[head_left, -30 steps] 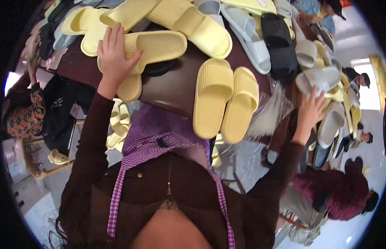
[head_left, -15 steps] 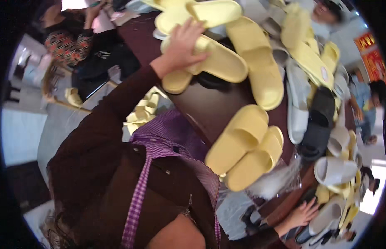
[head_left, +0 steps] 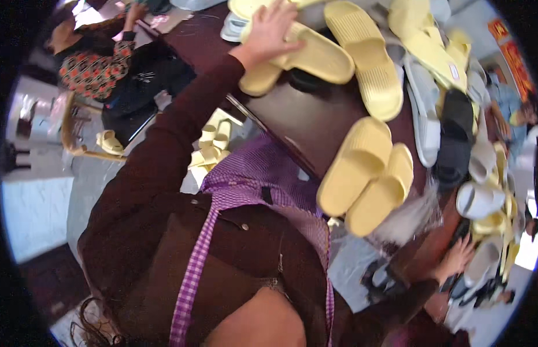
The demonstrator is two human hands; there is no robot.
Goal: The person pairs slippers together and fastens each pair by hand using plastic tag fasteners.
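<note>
My left hand [head_left: 272,36] lies over a pile of yellow slide slippers at the table's far side, its fingers stretched out. Beneath the palm is one yellow slipper [head_left: 322,56], with another yellow slipper [head_left: 259,79] partly under it. A black slipper [head_left: 306,80] peeks out below them. Off to the right, my right hand [head_left: 457,258] has its fingers spread beside a grey slipper [head_left: 483,259]; whether it touches the slipper I cannot tell. Between my hands, a pair of yellow slippers [head_left: 357,165] lies at the table's near edge.
The dark red table [head_left: 292,124] carries more slippers: a ribbed yellow one [head_left: 377,75], a grey one [head_left: 425,124] and black ones [head_left: 454,136]. Clear plastic wrap [head_left: 405,222] lies near the right edge. Another person [head_left: 95,72] sits at the left by a wooden chair [head_left: 69,124].
My view has shifted, so the table and slippers appear higher and further right. Both hands stay by the same slippers, with fingers still stretched.
</note>
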